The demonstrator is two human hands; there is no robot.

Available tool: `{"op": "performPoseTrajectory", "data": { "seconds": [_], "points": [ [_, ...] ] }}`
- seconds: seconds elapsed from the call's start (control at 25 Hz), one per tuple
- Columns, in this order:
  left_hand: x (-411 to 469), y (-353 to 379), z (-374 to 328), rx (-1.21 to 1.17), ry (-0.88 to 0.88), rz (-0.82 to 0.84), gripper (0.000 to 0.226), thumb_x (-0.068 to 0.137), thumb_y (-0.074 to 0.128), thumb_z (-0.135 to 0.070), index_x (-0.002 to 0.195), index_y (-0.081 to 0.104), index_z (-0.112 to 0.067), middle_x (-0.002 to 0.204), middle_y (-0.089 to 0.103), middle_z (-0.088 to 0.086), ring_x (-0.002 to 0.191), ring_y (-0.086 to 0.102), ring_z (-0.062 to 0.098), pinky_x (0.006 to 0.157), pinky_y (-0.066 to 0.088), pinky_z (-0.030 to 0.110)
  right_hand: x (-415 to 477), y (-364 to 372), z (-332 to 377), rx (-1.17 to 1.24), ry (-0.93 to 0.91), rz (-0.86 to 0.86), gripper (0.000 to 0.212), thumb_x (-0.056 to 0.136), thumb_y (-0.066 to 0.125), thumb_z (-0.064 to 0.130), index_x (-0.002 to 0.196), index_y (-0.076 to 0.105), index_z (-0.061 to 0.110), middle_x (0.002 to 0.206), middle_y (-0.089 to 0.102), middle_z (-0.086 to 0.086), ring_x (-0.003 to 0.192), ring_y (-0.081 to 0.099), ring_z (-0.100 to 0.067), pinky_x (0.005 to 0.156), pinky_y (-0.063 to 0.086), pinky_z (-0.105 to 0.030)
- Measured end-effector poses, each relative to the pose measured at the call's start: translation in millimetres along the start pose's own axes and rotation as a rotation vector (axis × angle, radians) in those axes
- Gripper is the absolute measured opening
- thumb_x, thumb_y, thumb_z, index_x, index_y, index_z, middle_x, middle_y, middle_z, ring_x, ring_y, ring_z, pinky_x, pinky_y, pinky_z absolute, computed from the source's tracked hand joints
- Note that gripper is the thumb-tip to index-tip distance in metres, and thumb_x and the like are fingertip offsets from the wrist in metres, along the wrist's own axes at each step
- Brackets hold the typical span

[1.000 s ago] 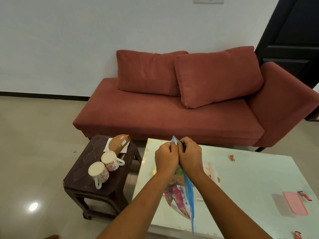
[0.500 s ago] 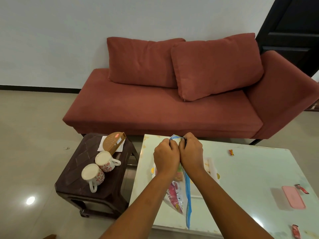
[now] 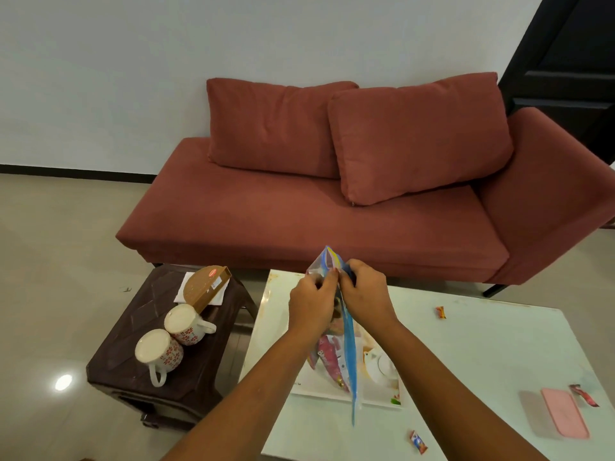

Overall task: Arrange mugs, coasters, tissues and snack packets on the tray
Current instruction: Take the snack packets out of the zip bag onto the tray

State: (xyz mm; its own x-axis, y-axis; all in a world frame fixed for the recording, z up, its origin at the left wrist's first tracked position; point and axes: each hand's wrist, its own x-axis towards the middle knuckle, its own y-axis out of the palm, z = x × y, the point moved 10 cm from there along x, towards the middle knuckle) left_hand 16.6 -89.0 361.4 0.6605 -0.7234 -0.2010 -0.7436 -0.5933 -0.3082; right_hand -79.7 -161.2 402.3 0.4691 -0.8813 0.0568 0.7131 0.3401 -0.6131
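Note:
My left hand [image 3: 311, 302] and my right hand [image 3: 364, 296] both pinch the top of a clear zip bag [image 3: 334, 357] with a blue edge. Colourful snack packets show inside it. The bag hangs over a white printed tray [image 3: 379, 395] on the white table [image 3: 482, 354]. Two white mugs with red flowers [image 3: 159, 352] [image 3: 186, 322] stand on a dark stool [image 3: 133, 331] to the left. A brown round coaster box [image 3: 204, 287] rests on a white tissue [image 3: 181, 292] behind the mugs.
Small loose sweets lie on the table at the back [image 3: 440, 311], front [image 3: 418, 442] and right [image 3: 584, 395]. A pink flat case [image 3: 564, 415] lies near the right edge. A red sofa [image 3: 332, 221] stands behind the table, with a dark door [image 3: 565, 61] at the right.
My hands have parted slightly at the bag's top and the mouth of the bag now stands up more open. The camera has shifted a little.

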Motion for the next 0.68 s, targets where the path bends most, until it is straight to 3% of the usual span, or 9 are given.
{"op": "performPoseTrajectory", "data": {
  "seconds": [0.08, 0.16, 0.24, 0.32, 0.4, 0.48, 0.68],
  "points": [
    [-0.6, 16.8, 5.1, 0.032, -0.056, 0.066, 0.03, 0.098, 0.042, -0.034, 0.091, 0.062, -0.013, 0.08, 0.065, 0.003, 0.071, 0.065, 0.016, 0.066, 0.057, 0.028, 8.5, -9.1, -3.9, 0.0, 0.004, -0.02, 0.032, 0.093, 0.051, 0.016, 0.063, 0.041, 0.019, 0.057, 0.045, 0.007, 0.051, 0.041, -0.006, 0.045, 0.037, -0.013],
    [4.1, 7.9, -0.4, 0.052, -0.037, -0.036, 0.03, 0.098, 0.041, -0.027, 0.086, 0.062, -0.011, 0.082, 0.066, 0.008, 0.074, 0.064, 0.02, 0.066, 0.055, 0.033, 21.1, -26.0, -12.2, -0.059, 0.019, -0.061, 0.029, 0.093, 0.051, 0.015, 0.065, 0.042, 0.015, 0.057, 0.044, 0.005, 0.054, 0.044, -0.015, 0.05, 0.033, -0.018],
    [12.8, -1.8, 4.0, 0.011, -0.065, -0.115, 0.029, 0.097, 0.042, -0.023, 0.082, 0.062, -0.007, 0.082, 0.065, 0.012, 0.073, 0.062, 0.022, 0.06, 0.052, 0.032, 36.9, -45.6, -27.1, -0.063, 0.065, -0.091, 0.02, 0.092, 0.051, 0.013, 0.073, 0.048, 0.01, 0.062, 0.049, -0.004, 0.063, 0.053, -0.025, 0.059, 0.041, -0.033],
    [20.4, 8.8, 6.3, -0.095, -0.098, -0.044, 0.031, 0.097, 0.042, -0.024, 0.085, 0.062, -0.003, 0.088, 0.067, 0.02, 0.083, 0.065, 0.032, 0.069, 0.057, 0.043, 43.6, -47.7, -36.2, 0.013, 0.102, -0.037, 0.019, 0.091, 0.052, 0.016, 0.074, 0.05, 0.008, 0.066, 0.053, -0.008, 0.068, 0.06, -0.032, 0.065, 0.051, -0.042],
    [23.5, 21.2, 2.8, -0.108, -0.086, -0.014, 0.034, 0.097, 0.043, -0.025, 0.086, 0.062, 0.001, 0.092, 0.067, 0.026, 0.087, 0.065, 0.038, 0.079, 0.055, 0.055, 38.5, -35.5, -44.3, 0.12, 0.179, 0.043, 0.026, 0.088, 0.058, 0.031, 0.074, 0.05, 0.011, 0.067, 0.055, -0.004, 0.069, 0.06, -0.029, 0.063, 0.053, -0.039],
    [23.3, 26.2, -1.4, -0.129, -0.077, -0.069, 0.033, 0.097, 0.043, -0.025, 0.082, 0.062, -0.002, 0.089, 0.067, 0.024, 0.087, 0.065, 0.039, 0.08, 0.054, 0.057, 27.4, -18.0, -55.4, 0.109, 0.264, 0.154, 0.029, 0.083, 0.062, 0.042, 0.083, 0.054, 0.015, 0.076, 0.06, -0.002, 0.072, 0.063, -0.023, 0.063, 0.056, -0.036],
    [27.3, 25.3, 11.5, -0.31, -0.198, -0.195, 0.024, 0.095, 0.049, -0.027, 0.082, 0.061, -0.012, 0.085, 0.066, 0.013, 0.087, 0.067, 0.034, 0.079, 0.057, 0.052, 22.8, -7.5, -69.2, 0.056, 0.271, 0.309, 0.021, 0.091, 0.052, 0.022, 0.08, 0.058, 0.006, 0.067, 0.058, -0.009, 0.054, 0.058, -0.024, 0.06, 0.056, -0.038]
  ]
}}
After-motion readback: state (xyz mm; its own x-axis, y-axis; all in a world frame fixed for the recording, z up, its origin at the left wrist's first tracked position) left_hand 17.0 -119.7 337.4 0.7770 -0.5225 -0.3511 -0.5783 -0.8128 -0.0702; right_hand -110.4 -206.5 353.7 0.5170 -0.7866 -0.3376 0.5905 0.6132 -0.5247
